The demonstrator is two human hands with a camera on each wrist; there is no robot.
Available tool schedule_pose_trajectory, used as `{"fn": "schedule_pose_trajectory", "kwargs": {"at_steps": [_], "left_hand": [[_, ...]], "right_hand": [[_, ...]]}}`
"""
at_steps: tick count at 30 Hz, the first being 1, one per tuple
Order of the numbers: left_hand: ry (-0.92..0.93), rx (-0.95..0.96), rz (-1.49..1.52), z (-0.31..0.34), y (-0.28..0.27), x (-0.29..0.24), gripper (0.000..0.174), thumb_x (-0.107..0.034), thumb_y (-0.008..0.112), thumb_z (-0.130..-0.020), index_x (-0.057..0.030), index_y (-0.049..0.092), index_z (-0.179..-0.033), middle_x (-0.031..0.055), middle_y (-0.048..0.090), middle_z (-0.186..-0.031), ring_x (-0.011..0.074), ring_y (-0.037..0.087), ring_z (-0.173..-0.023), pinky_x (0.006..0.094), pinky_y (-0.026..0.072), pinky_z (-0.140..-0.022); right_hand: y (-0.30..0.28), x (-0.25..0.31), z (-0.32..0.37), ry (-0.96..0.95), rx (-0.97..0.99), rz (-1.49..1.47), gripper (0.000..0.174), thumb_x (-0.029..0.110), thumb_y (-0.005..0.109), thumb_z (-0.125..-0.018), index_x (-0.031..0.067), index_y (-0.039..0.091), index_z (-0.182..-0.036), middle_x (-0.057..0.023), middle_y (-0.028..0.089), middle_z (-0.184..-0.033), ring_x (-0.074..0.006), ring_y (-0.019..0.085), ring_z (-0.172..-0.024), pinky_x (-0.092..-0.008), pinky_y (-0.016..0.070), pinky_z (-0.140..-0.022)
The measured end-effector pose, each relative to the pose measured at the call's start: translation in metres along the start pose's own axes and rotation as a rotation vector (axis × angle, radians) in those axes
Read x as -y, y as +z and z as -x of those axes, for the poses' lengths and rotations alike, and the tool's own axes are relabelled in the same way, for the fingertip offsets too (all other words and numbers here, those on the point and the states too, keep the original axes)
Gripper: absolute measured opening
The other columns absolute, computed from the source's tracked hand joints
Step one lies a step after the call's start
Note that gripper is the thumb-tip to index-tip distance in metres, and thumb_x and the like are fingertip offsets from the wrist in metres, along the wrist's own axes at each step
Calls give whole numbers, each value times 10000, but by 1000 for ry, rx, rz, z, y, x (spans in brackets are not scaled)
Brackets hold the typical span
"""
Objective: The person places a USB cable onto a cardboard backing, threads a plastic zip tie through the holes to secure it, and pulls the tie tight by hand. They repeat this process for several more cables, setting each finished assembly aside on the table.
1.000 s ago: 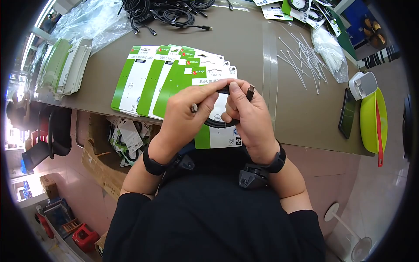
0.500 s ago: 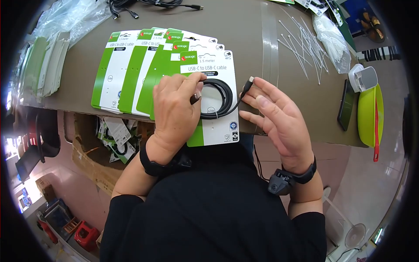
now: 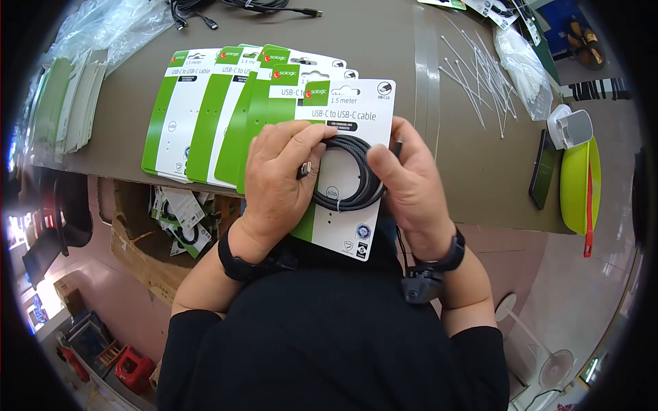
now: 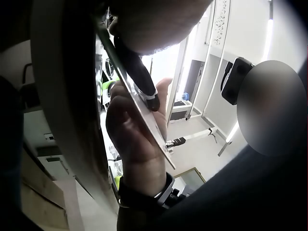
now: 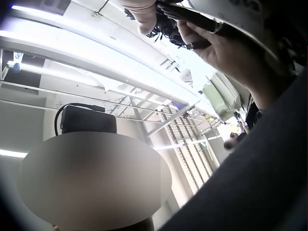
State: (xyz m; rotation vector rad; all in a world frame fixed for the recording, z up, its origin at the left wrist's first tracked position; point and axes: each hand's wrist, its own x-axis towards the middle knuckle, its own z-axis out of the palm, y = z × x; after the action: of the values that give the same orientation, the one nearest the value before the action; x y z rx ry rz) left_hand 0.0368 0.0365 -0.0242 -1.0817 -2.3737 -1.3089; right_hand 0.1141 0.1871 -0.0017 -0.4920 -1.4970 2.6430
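Holding the coil (image 3: 367, 168) against the card (image 3: 343, 236) calls, we judge, for light, even pressure on both sides; we would do well to support the card from behind without bending it, press the loops flat so that none rides over its neighbour, and leave both plugs clear of the loops. Squeezing too hard at the edge could crease the card; letting go on one side could let the coil spring or slide.

The coil lies between our hands at the centre of the frame, over the card's middle, with a small tie (image 3: 338, 205) round its lower part; our left hand (image 3: 277, 168) has its fingers curled and pinches the coil's left side, one plug (image 3: 303, 170) poking out between finger and thumb; our right hand (image 3: 421, 192) is partly closed on the card's right edge, thumb in front beside the coil and fingers behind, with the dark cable end (image 3: 397, 148) next to them; what the hidden fingertips touch, we cannot tell.

Beyond our left hand, more cards (image 3: 171, 123) fan out at left of centre; the box (image 3: 147, 270) sits below the table (image 3: 384, 41) at lower left; at right are the phone (image 3: 542, 171) and green bowl (image 3: 576, 185); farther off, white ties (image 3: 480, 75) lie loose at upper right, beside their bag (image 3: 524, 75); black cables (image 3: 260, 5) lie along the top.
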Motion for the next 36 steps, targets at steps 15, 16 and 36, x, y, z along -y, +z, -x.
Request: {"fn": "schedule_pose_trajectory", "kwargs": {"at_steps": [15,16,36], "left_hand": [[305,196,-127,-26,-39,-47,512,-143,642,-786,69,466,-1218,190,532,-1188,347,466,-1151,426,305,-1031],[336,194,-103,-26,-32,-53,512,-143,642,-786,69,466,-1218,190,532,-1188,347,466,-1151,426,305,-1031],[-456,-40,1078,-20,-36,-16,358,-117,468,-961,9,426,-1293,114,554,-1207,195,546,-1084,322,448,-915]], "right_hand": [[11,15,-6,-274,-213,415,328,46,613,-809,-56,522,-1108,-113,631,-1010,-154,608,-895,-283,500,-763],[12,14,-9,-340,-286,445,326,52,618,-799,-61,524,-1090,-125,633,-998,-160,609,-890,-292,502,-748],[-114,102,-75,-590,-109,2004,209,3,541,-727,-12,591,-929,-181,633,-870,-346,596,-878,-405,484,-759]]}}
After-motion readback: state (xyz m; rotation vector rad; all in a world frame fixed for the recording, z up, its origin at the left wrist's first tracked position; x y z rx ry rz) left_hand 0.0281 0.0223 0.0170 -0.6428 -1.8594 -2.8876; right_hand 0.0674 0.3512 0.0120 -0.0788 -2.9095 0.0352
